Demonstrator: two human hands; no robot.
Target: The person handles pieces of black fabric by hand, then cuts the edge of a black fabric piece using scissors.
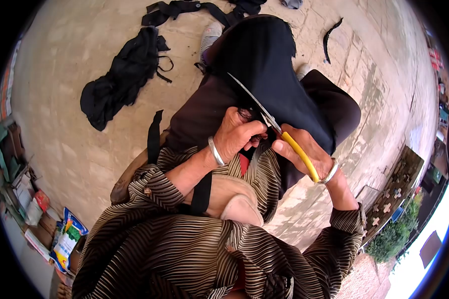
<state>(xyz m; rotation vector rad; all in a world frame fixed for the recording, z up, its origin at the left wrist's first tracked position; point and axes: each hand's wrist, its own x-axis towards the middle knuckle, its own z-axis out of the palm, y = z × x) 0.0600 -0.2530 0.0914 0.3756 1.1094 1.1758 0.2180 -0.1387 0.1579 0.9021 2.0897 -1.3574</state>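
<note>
My right hand (309, 144) is closed around scissors with a yellow handle (301, 155). Their long metal blade (249, 94) points up and left across a large black cloth (257, 55) draped over my lap, its right edge frayed. Close to the pivot, my left hand (233, 134) is closed with curled fingers, pinching a bit of dark cloth whose extent is mostly hidden. Whether the blades are cutting anything cannot be made out.
On the paved floor to the left lies a crumpled black garment (124, 74). Black strips (174, 10) lie at the top, and a thin black scrap (330, 40) is at the upper right. Boxes and a blue-white bag (68, 241) stand at the lower left.
</note>
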